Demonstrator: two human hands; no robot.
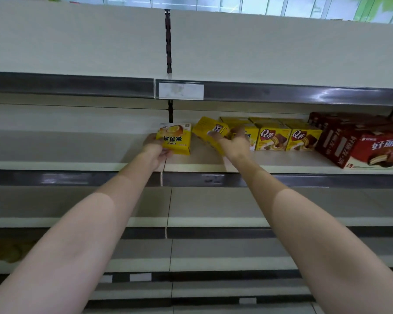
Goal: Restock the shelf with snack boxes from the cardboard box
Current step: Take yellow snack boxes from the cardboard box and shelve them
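Hands are both up at the cream metal shelf (281, 165) in the middle of the frame, each with one box. The left hand (156, 150) grips a small yellow cardboard snack box (176, 139) by its lower left corner; its print is upside down, so I think it needs turning before it stands well. The right hand (235, 143) curls around a second yellow box, tilted (208, 130), just beside the row of yellow Q-brand cake boxes (288, 137). It seems angled so it can slide in at the left end of this row and keep the same goods together. Dark red pie cartons (354, 146) lie at the right of the frame. The supply cardboard box is not in view.
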